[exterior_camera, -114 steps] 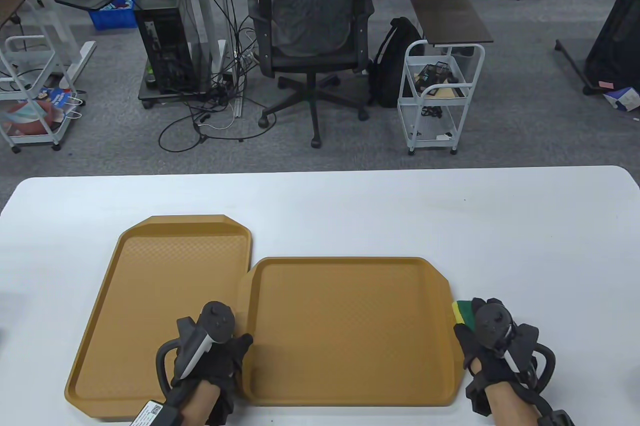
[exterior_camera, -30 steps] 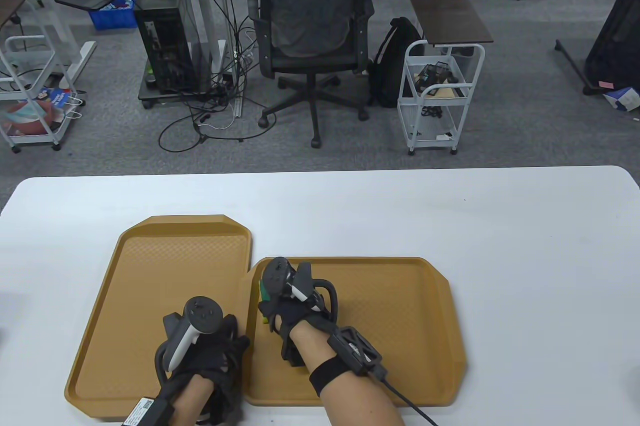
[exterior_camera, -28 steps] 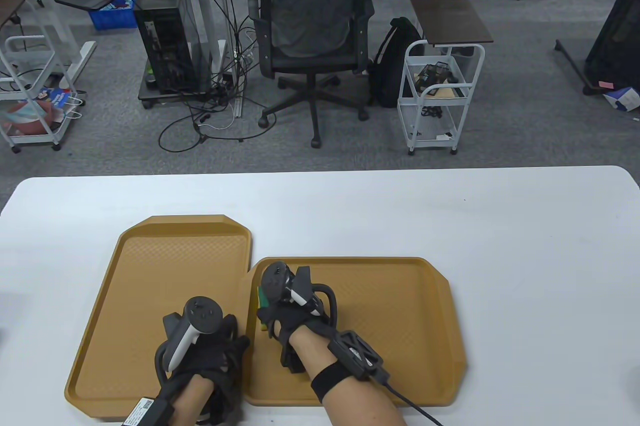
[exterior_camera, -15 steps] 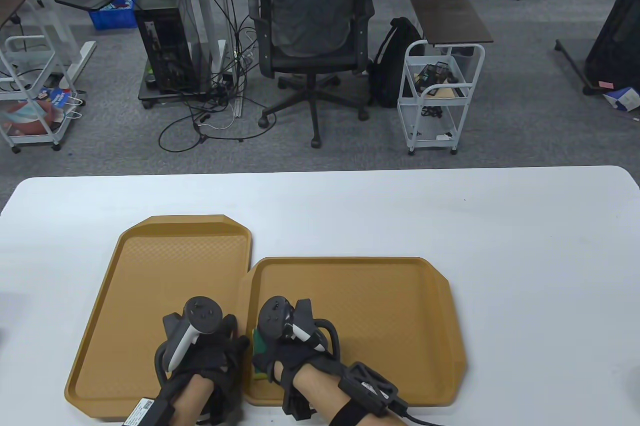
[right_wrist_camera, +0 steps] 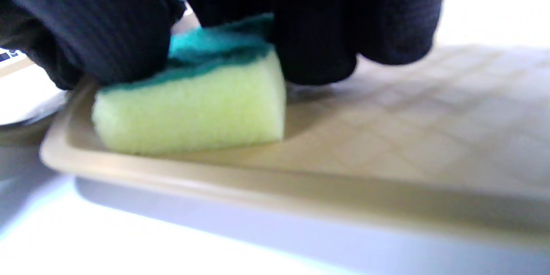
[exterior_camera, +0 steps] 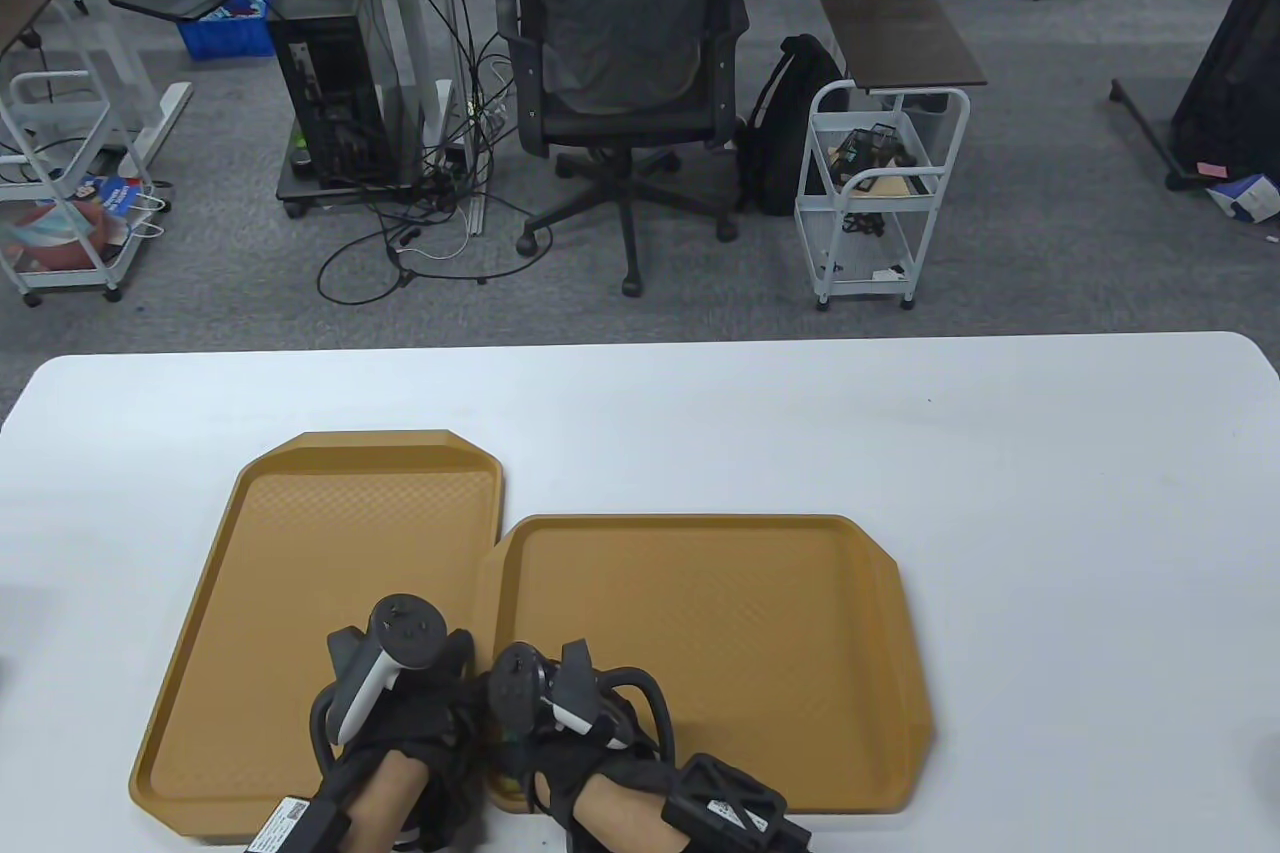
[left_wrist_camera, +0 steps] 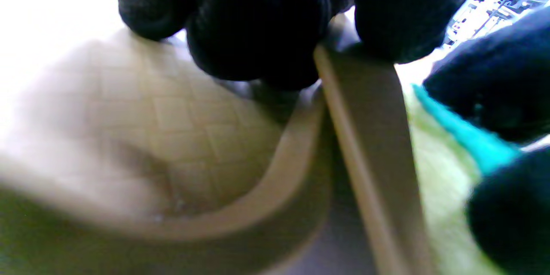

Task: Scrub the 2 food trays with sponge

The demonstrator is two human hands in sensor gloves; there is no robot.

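Bench [exterior_camera: 1050, 493]: white, broad, carries both trays on its near left half.
Left tray [exterior_camera: 300, 593]: tan, textured floor, set lengthwise away from the person; its right rim lies against the right tray's left rim.
Right tray [exterior_camera: 720, 643]: tan, same pattern, set crosswise; its near-left corner is covered by the right hand.
Office chair [exterior_camera: 625, 43]: black mesh, stands on the carpet beyond the bench, with a person seated behind it.
Rolling cart [exterior_camera: 880, 183]: white wire frame with a dark top, to the right of the chair.
Left hand [exterior_camera: 420, 723]: black glove, tracker on its back, rests at the near right corner of the left tray. In the left wrist view its fingertips [left_wrist_camera: 258, 38] press down on the tray floor and rim where the two trays meet. Grip: fingers bear on the rims, curled round nothing I can make out.
Right hand [exterior_camera: 560, 743]: black glove, tracker on its back, just beside the left hand. Grip: fingers and thumb [right_wrist_camera: 318, 30] curled over the sponge, holding it down.
Sponge [right_wrist_camera: 189, 107]: yellow body, green scouring layer on top, sits flat on the right tray's floor at its near-left corner, against the rim. From the table view it is hidden under the hand.
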